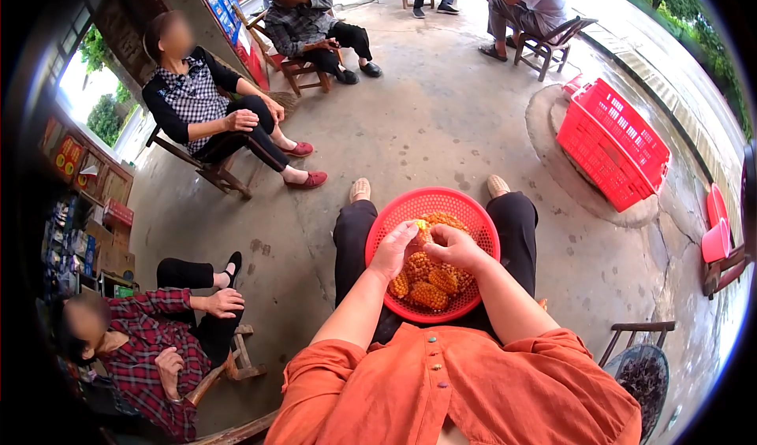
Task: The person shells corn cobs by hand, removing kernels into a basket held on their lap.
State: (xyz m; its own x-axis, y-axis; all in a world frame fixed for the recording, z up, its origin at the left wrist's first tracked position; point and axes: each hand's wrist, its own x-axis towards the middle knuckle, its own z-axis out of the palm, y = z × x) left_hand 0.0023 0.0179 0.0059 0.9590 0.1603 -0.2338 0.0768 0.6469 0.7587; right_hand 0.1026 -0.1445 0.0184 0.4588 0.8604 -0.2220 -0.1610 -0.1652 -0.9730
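A round red plastic basket (pixel 377 281) with a perforated wall rests on my lap. Several short orange-yellow corn cobs (pixel 428 295) with bumpy kernels lie in it. Over the far half of the basket, my left hand (pixel 394 248) is closed on one end of a small corn cob (pixel 424 230). My right hand (pixel 456 248) pinches the same cob from the other side, with the fingertips of both hands nearly meeting. My fingers cover most of this cob.
Seated people surround the left and far sides, one in a plaid shirt (pixel 150 335) close by. Stacked red crates (pixel 611 141) stand at the right on the concrete floor (pixel 426 130). A pink bucket (pixel 716 242) and a dark-filled container (pixel 643 374) are further right.
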